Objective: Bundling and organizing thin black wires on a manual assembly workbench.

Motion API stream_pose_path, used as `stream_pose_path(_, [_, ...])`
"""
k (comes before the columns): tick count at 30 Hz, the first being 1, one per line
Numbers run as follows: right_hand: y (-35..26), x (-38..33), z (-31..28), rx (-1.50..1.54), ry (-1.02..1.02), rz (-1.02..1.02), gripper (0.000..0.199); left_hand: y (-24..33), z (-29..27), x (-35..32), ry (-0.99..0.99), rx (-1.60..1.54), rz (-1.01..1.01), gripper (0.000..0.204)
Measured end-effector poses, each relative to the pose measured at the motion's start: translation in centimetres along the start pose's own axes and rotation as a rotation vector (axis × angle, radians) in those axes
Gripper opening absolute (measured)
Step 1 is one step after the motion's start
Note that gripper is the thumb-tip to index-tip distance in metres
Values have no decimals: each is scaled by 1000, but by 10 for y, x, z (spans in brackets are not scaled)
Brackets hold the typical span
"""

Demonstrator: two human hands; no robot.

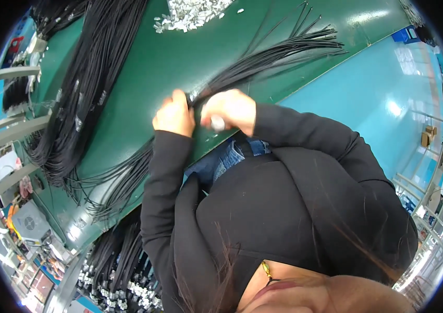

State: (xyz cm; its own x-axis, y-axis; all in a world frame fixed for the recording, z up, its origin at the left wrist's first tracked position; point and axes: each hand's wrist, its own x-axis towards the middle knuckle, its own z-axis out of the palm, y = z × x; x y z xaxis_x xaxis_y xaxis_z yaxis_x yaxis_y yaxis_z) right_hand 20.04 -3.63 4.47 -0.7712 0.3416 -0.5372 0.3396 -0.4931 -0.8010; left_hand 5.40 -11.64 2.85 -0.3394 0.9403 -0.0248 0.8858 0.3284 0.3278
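Both of my hands meet at the front edge of a green table (pixel 180 52). My left hand (pixel 173 113) and my right hand (pixel 230 108) are closed around a bundle of thin black cables (pixel 263 57). The bundle fans out to the upper right past my hands, and its other end trails down to the lower left along the table edge. A small pale, rounded object (pixel 217 123) shows under my right hand's fingers; I cannot tell what it is. Black sleeves cover both forearms.
A much thicker mass of black cables (pixel 83 83) lies across the table's left side. A heap of small white connectors (pixel 190 13) sits at the far edge. More cable bundles with white ends (pixel 122 284) hang below the table. Blue floor (pixel 378 99) lies to the right.
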Motion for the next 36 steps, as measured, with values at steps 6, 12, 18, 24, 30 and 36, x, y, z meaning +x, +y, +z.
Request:
stream_pose_path(6, [-7, -16, -13, -124, -190, -167, 20, -7, 2, 7, -70, 53, -48, 28])
stream_pose_path(12, [4, 20, -33, 561, -255, -150, 21, -6, -4, 8, -166, -77, -39, 23])
stream_pose_path(18, [-15, -17, -30, 570, -462, 24, 23, -3, 5, 14, -136, 77, -117, 28])
stream_pose_path(24, [-19, -14, -22, -110, -256, -94, 27, 0, -7, 30, -8, -58, 3, 35])
stream_pose_path(30, [-1, 2, -12, -132, 77, -573, 32, 16, -17, -3, 131, -778, -4, 26])
stream_pose_path(36, [7, 5, -3, -150, 125, -715, 30, 21, -3, -23, -50, -1216, -172, 9])
